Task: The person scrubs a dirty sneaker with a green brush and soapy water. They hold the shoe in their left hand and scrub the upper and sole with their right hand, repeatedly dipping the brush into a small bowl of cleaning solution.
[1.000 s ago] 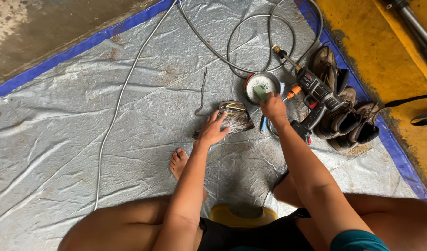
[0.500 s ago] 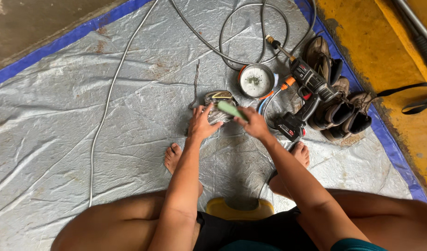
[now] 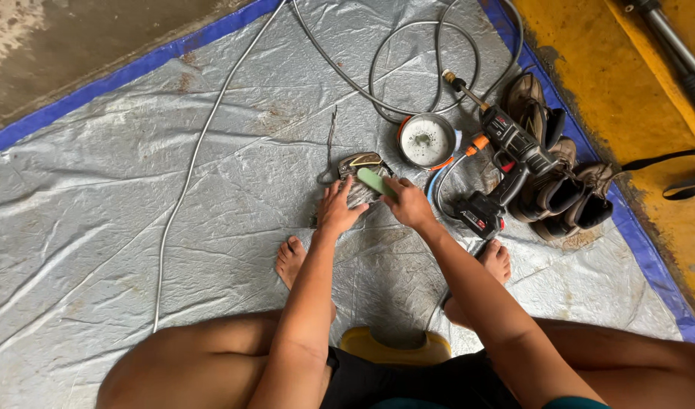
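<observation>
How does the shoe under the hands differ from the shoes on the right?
The shoe lies alone mid-tarp, pinned by the left hand; the other shoes sit bunched, untouched, at the tarp's blue edge. The right hand holds a green bar on the first only. All look brown and worn.

Bare tarp [image 3: 135, 227] is lying open to the left. On the right, a round tin [image 3: 427, 141], a cordless drill [image 3: 503, 163], 3 shoes [image 3: 552, 182] and looping hoses [image 3: 408, 68] are crowding the way.
</observation>
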